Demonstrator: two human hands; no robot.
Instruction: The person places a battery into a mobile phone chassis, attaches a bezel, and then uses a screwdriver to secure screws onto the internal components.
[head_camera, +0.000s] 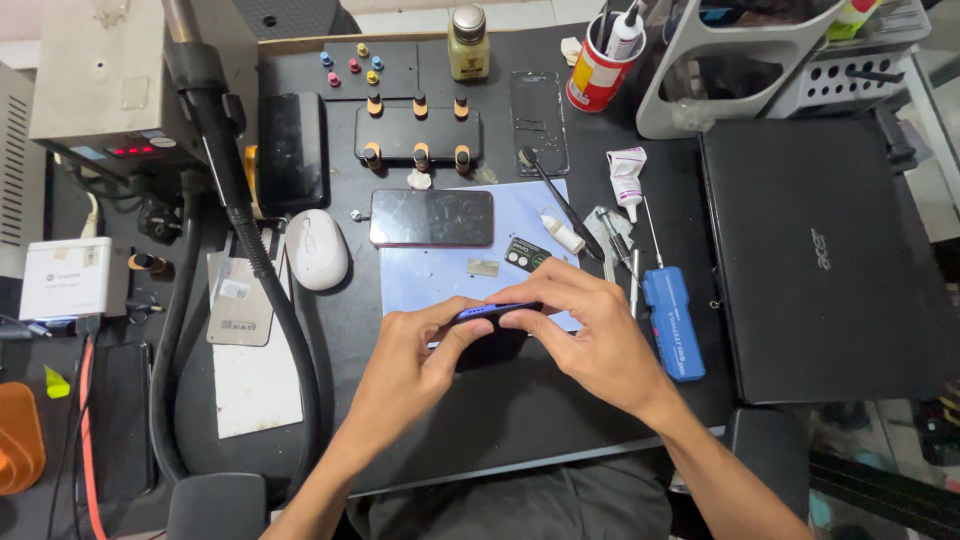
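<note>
Both my hands hold a blue-edged phone (497, 312) tilted on its edge above the front of a light blue work mat (430, 280). My left hand (410, 365) grips its left end from below. My right hand (585, 335) pinches the top edge and right end with fingers curled over it. A second phone (432, 217) lies face up with a dark cracked-looking screen at the back of the mat. A small dark component (527, 254) and a small white glue bottle (562, 233) lie on the mat just beyond my right fingers.
A closed black laptop (825, 260) lies at right, with a blue tool case (673, 322) and a white tube (627, 180) beside it. A white mouse (316, 249), a thick black hose (250, 240), a red cup of tools (598, 72) and a small bottle (467, 45) stand around the mat.
</note>
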